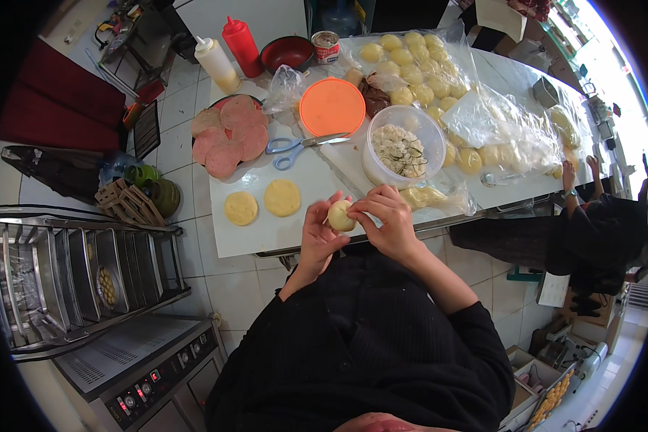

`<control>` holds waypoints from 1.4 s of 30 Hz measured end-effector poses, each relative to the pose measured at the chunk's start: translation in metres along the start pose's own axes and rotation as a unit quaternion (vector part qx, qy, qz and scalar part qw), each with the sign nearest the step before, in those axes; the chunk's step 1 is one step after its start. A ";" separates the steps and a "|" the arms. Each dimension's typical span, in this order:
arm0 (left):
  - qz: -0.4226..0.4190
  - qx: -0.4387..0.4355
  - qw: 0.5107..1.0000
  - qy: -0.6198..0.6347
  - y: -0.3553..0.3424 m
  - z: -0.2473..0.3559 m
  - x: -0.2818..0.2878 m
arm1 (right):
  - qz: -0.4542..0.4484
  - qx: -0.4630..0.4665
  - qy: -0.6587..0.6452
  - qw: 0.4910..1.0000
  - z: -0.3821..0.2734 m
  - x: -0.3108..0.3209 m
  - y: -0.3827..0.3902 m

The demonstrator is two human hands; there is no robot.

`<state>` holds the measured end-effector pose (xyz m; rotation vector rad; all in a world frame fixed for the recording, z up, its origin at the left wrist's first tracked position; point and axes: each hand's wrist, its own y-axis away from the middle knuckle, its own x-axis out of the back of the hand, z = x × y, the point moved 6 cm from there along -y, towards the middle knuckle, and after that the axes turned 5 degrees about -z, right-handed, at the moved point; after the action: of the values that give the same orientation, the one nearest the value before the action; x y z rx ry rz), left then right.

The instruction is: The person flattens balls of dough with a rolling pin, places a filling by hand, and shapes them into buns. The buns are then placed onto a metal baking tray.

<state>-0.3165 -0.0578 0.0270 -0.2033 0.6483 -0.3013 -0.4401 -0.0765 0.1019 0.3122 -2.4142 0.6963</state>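
Black shirt [360, 338] nearest, fingers [371, 207] hold a dough ball [340, 216] near tub [376, 170] and scissors [309, 142].

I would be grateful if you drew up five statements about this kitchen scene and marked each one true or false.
1. The left hand and the right hand are both on one dough ball. True.
2. The scissors have red handles. False: the scissors have blue handles.
3. Two flattened dough rounds lie side by side on the table. True.
4. The red squeeze bottle is lying on its side. False: the red squeeze bottle stands upright.
5. The translucent plastic tub holds pink round slices. False: the translucent plastic tub holds a whitish filling with dark strands; the pink round slices are at the table's left.
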 end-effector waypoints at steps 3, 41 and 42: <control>0.034 0.090 0.955 0.279 -0.002 -0.004 -0.005 | 0.018 0.048 0.030 0.998 -0.012 0.005 -0.001; -0.002 0.175 0.927 0.332 -0.008 -0.002 -0.015 | 0.016 0.036 0.029 0.999 -0.005 0.006 -0.006; -0.001 0.175 0.927 0.331 -0.005 -0.008 -0.008 | 0.012 0.034 0.047 0.998 -0.009 0.007 -0.008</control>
<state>-0.3282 -0.0607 0.0266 0.2575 1.2479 -0.4883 -0.4381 -0.0783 0.1158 0.2733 -2.3119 0.7871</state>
